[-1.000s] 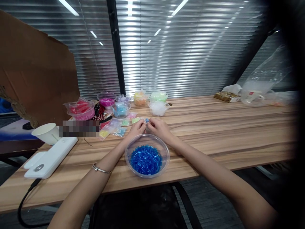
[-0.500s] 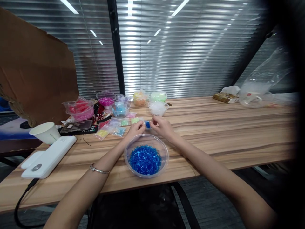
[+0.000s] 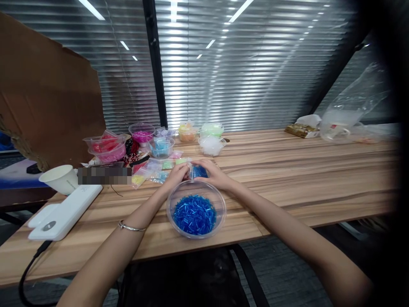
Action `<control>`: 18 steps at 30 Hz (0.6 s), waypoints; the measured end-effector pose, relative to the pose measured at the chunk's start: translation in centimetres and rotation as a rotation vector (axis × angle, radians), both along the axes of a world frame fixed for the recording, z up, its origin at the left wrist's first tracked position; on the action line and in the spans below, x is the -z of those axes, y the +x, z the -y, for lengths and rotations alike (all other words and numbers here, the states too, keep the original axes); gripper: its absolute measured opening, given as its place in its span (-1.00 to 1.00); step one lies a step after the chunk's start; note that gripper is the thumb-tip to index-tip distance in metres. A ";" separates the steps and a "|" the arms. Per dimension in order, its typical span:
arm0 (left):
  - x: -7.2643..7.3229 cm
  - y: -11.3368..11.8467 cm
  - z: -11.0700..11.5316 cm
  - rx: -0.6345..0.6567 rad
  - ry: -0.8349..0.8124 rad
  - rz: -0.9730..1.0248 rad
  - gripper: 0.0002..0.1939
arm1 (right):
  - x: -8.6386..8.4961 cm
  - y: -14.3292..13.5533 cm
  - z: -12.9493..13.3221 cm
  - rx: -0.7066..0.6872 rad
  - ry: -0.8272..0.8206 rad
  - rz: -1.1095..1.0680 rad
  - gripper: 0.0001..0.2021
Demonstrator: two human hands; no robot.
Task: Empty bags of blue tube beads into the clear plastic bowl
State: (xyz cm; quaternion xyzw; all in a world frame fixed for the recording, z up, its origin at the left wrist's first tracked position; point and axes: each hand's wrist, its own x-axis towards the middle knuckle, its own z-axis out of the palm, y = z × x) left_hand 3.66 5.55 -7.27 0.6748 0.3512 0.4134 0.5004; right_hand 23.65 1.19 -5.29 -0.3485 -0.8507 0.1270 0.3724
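My left hand (image 3: 177, 173) and right hand (image 3: 214, 174) meet just behind the clear bowl (image 3: 196, 208) of blue tube beads (image 3: 194, 214), and between them I hold a small bag of blue beads (image 3: 198, 172) — fingers of both hands pinched on its edges, low over the desk (image 3: 287, 179). Past my knuckles lie more little bags (image 3: 150, 172) and tubs of coloured beads (image 3: 161, 147); a paper cup (image 3: 60, 178) and a white charger (image 3: 64, 210) sit off to my left.
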 end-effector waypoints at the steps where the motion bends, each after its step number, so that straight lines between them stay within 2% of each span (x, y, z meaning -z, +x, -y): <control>1: 0.0 0.0 -0.1 0.006 -0.017 0.023 -0.77 | 0.0 -0.1 0.0 0.014 0.006 -0.004 -0.45; 10: 1.1 0.2 -1.1 0.079 -0.154 0.189 -0.83 | -0.3 -0.5 0.3 0.041 -0.002 -0.058 -0.58; 15: 0.9 0.3 -0.9 0.102 -0.189 0.211 -0.83 | 0.3 -0.6 0.4 0.049 -0.042 -0.048 -0.45; 18: 0.7 0.3 -0.6 0.108 -0.205 0.206 -0.85 | 0.4 -0.9 0.4 0.063 -0.057 -0.048 -0.44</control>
